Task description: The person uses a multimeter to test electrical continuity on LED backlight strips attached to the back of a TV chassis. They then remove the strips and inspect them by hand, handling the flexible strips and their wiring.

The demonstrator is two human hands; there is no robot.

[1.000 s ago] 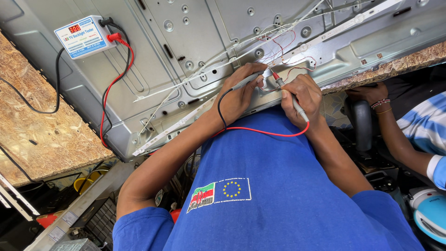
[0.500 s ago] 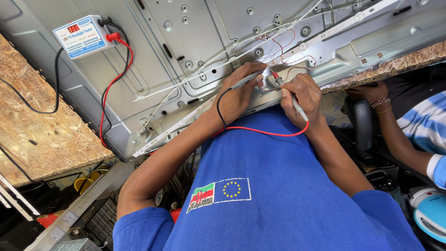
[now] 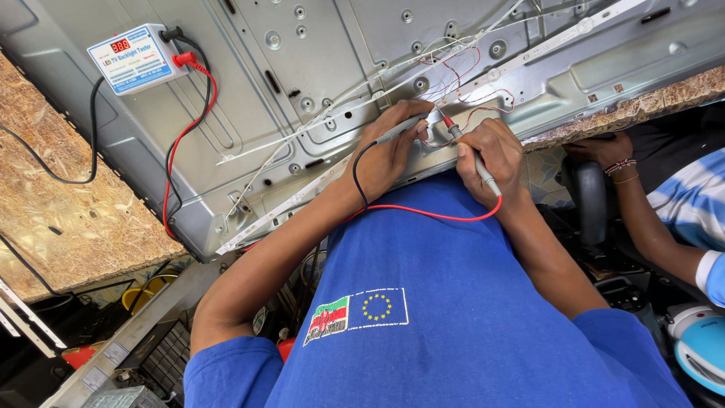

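My left hand (image 3: 387,157) grips a grey test probe with a black lead (image 3: 399,130), its tip pressed near a white LED strip (image 3: 317,180) on the grey metal screen panel (image 3: 302,68). My right hand (image 3: 489,155) holds a second grey probe with a red tip and red lead (image 3: 474,155), touching the same spot among thin red and white wires (image 3: 461,79). Both leads run back to a small white and blue tester box with a red display (image 3: 136,57) lying on the panel at the upper left.
The panel rests on a rough chipboard bench (image 3: 60,219). At the right, another person's hand with bracelets (image 3: 604,151) and a blue-striped sleeve (image 3: 691,204) reach toward the bench edge. Metal framing and a yellow object (image 3: 143,295) lie below left.
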